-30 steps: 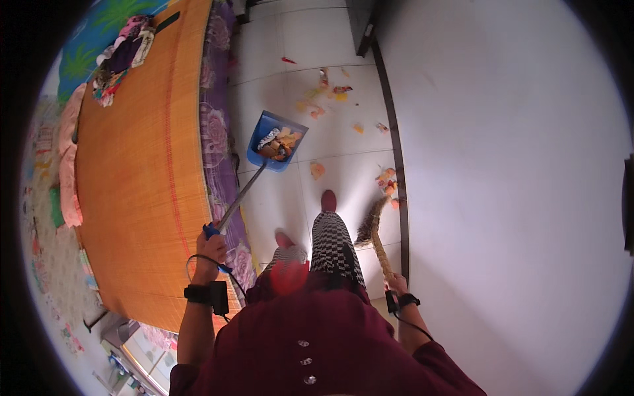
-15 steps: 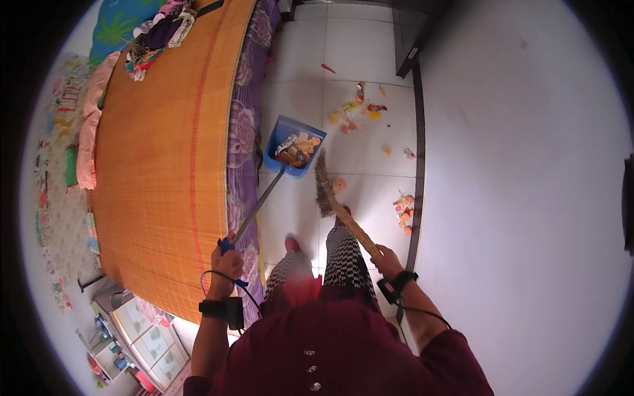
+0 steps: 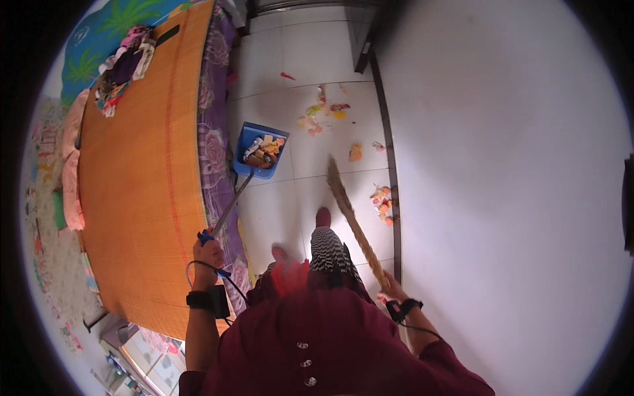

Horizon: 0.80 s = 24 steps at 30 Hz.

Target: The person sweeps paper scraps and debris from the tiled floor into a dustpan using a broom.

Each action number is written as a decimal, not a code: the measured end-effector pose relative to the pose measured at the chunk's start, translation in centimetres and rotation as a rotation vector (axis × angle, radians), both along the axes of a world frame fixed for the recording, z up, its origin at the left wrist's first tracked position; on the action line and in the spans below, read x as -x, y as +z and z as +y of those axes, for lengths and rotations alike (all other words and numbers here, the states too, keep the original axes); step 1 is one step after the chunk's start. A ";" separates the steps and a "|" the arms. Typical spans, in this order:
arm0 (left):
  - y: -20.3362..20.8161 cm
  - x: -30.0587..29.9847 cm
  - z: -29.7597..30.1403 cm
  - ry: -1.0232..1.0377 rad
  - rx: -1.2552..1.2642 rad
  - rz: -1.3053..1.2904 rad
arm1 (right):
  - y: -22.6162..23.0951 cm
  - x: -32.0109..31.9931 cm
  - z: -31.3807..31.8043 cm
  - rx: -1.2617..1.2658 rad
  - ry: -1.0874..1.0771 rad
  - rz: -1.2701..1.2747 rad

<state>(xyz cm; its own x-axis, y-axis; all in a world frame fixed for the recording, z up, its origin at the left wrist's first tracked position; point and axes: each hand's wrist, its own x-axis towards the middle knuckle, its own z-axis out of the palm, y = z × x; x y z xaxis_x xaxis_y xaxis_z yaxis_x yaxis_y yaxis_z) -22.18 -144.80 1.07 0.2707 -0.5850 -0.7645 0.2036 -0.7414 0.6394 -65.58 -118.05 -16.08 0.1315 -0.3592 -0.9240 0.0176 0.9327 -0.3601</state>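
My left hand (image 3: pixel 209 255) is closed around the blue-ended handle of a long-handled blue dustpan (image 3: pixel 263 174). The pan rests on the tiles by the bed and holds a heap of mixed litter (image 3: pixel 261 152), brown, orange and white. In my right hand (image 3: pixel 393 290) is the straw handle of a broom (image 3: pixel 354 228). Its bristles point away from me, to the right of the pan and apart from it. An orange-yellow scrap (image 3: pixel 356 152) lies just beyond the bristle tip. Orange and white scraps (image 3: pixel 382 204) are heaped by the right wall.
Several bright wrappers (image 3: pixel 321 109) are scattered farther along the tiles, with a red piece (image 3: pixel 287 76) beyond. A bed with a woven orange mat (image 3: pixel 132 198) and purple floral side runs along the left. The white wall (image 3: pixel 502 198) bounds the right; a dark door (image 3: pixel 367 39) stands far ahead.
The broom has swung right and away from the pan's side. My view has shifted right. A round pinkish piece beside the bristles is no longer there. My right foot has stepped forward.
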 end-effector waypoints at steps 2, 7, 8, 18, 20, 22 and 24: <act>-1.1 0.1 -1.0 -0.003 0.016 0.031 | 1.4 -0.8 4.0 -0.172 -0.093 0.036; -2.5 2.5 -3.9 -0.029 0.026 0.098 | 0.5 -0.5 5.9 -0.509 -0.744 -0.277; -2.5 2.8 -4.3 -0.037 0.021 0.115 | -2.6 -0.2 7.5 -0.625 -0.949 -0.460; -1.8 8.8 -5.5 -0.084 0.032 0.108 | -9.7 2.2 2.2 -0.069 -0.211 0.133; -1.7 8.2 -5.2 -0.066 0.010 0.083 | -9.9 1.0 6.1 0.040 -0.177 0.311; -1.4 7.4 -5.4 -0.060 0.014 0.086 | -8.9 -0.3 7.6 0.146 -0.056 0.492; -1.3 7.0 -5.3 -0.042 0.017 0.079 | -8.8 -0.5 8.5 0.300 -0.003 0.584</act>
<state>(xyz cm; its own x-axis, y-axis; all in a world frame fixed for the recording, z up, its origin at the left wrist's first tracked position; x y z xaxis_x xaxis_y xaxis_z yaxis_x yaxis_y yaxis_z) -29.17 -150.15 -0.28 0.1849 -0.6074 -0.7725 0.2226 -0.7398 0.6350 -65.06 -109.57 -24.92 -0.3629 -0.6122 -0.7025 -0.2575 0.7904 -0.5558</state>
